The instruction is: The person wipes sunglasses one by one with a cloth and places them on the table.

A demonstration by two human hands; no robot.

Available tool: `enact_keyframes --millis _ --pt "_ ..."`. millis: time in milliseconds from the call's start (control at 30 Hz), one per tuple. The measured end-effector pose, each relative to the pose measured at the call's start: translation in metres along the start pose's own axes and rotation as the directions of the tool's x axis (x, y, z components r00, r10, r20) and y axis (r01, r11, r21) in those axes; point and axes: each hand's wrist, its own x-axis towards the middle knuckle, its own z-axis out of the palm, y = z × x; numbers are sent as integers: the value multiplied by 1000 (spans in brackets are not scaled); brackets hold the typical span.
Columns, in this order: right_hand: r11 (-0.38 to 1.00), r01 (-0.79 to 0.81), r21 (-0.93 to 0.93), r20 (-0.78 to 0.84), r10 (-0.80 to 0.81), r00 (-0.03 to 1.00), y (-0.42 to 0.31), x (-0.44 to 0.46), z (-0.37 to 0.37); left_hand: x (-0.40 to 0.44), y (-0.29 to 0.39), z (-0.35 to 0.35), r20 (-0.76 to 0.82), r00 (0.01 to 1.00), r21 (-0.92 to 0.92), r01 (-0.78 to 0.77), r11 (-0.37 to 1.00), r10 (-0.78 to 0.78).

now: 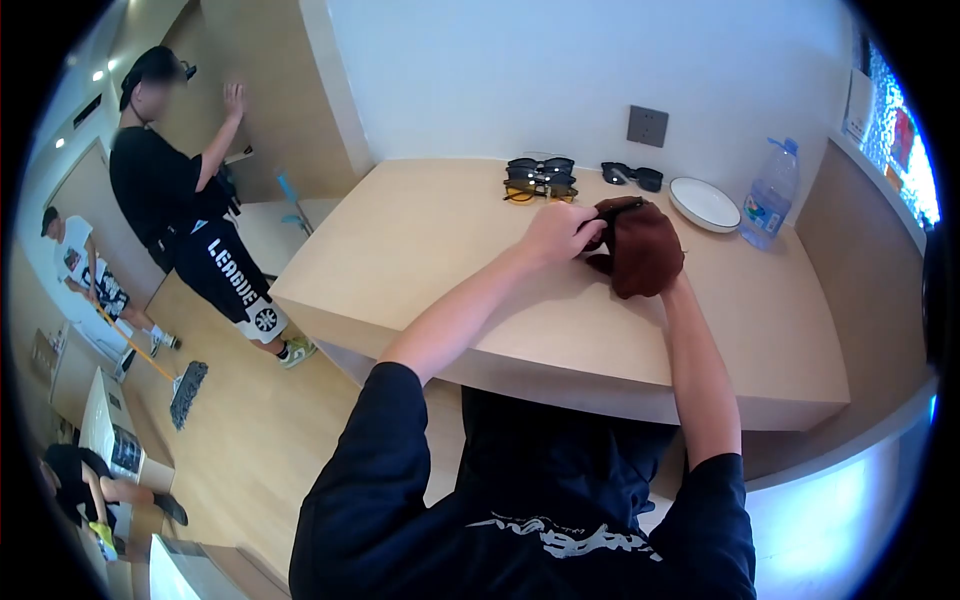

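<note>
My left hand is closed, its fingertips pinching the edge of a dark brown cloth above the table. A thin black edge shows along the top of the cloth; I cannot make out what it belongs to. The cloth covers my right hand, so its fingers are hidden and only the wrist shows below. Just behind my left hand lies a row of glasses, some with dark lenses and a front pair with yellow ones. Farther right are separate black sunglasses.
A white plate and a clear plastic bottle with a blue cap stand at the right on the light wooden table. On the left, one person touches a panel, another holds a mop, and a third bends low.
</note>
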Motion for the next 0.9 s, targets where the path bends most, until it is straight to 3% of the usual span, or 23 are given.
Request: enact_keyframes --millis 33,67,133,167,200,233,267,300,333,367,433,467,533,567,633,667,733,767,800,833,867,900 --pt "999 49 -3 -106 -50 993 -2 1 -2 2 2 0 17 999 -13 -44 999 44" --pt "999 37 -17 -104 -39 994 -2 0 -4 3 1 4 23 998 -25 -56 998 56" --pt "998 45 36 -121 -40 992 0 0 -6 2 0 11 45 998 -414 67 908 -53" --pt "999 43 34 -116 -38 992 1 -3 1 1 1 15 45 998 -419 66 906 -53" --pt "868 -217 446 -89 284 955 5 -6 15 0 1 17 33 995 -485 102 869 -99" --pt "515 -399 758 68 546 835 9 -8 30 -1 0 18 25 989 -546 137 827 -147" --pt "509 -403 760 73 550 832 22 -11 41 -2 -3 20 31 988 -546 144 825 -153" --pt "746 -433 507 150 418 896 44 -13 49 -1 -7 20 11 989 -490 131 862 -144" --pt "909 -363 207 267 305 914 56 -16 55 0 -10 21 -6 991 -433 117 894 -132" --pt "906 -370 207 267 311 912 57 -18 60 0 -8 21 1 991 -435 119 893 -131" --pt "982 -186 41 -238 191 952 57 -24 67 1 -3 22 -36 995 -379 77 922 -98" --pt "981 -190 40 -232 194 953 46 -20 58 1 0 22 -35 994 -385 80 919 -101" --pt "917 -190 -350 -17 197 980 10 1 20 2 7 20 9 990 -307 134 942 -139" --pt "918 -189 -350 -14 197 980 3 6 8 2 12 18 8 990 -309 136 941 -140" --pt "932 -160 -325 246 247 937 -4 12 -6 1 20 14 11 983 -324 178 929 -184" --pt "931 -161 -327 244 248 938 7 3 5 1 21 15 11 983 -323 175 930 -181" --pt "973 -148 179 -124 172 977 39 -25 36 2 22 18 61 974 -498 219 839 -217" --pt "971 -162 174 -125 185 975 40 -27 33 1 20 21 74 975 -503 219 836 -211" --pt "782 -251 571 -7 310 951 43 -26 31 1 15 20 132 977 -434 211 876 -170" --pt "434 -307 847 147 364 920 46 -23 28 3 10 19 185 974 -361 193 912 -133" --pt "438 -303 846 142 362 921 40 -19 23 4 12 16 183 975 -359 187 914 -128" --pt "603 -311 735 100 357 929 33 -17 18 3 13 14 198 970 -376 207 903 -140"
